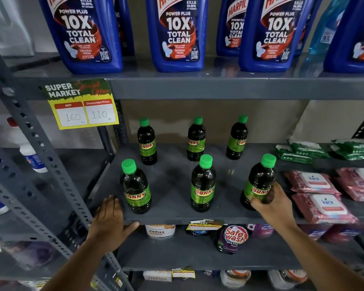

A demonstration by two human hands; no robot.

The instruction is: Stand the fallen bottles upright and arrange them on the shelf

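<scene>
Your right hand (270, 201) is already on the thing that matters: the front-right bottle (259, 182), at the near right corner of the grey shelf (177, 217), straight ahead of that hand and well apart from your left. Its long axis runs nearly vertical, the green cap (268, 160) leaning a little to the right (the wide lens may add some of that lean), so it looks stood up or almost so. Your fingers are curled round its lower body below the label, closed on it from the near side.

Your left hand (108, 219) is spread flat, palm down on the front edge of the shelf just left of the front-left bottle (136, 186); it holds nothing, and whether it brushes that bottle I cannot tell.

The other bottles, the front-middle bottle (203, 183) and the three in the back row (195, 139), all stand upright, in two rows of three. None lies fallen in view, so the job looks close to done; what remains, by my reading, is settling the right-hand bottle square with its row before you let go.
</scene>
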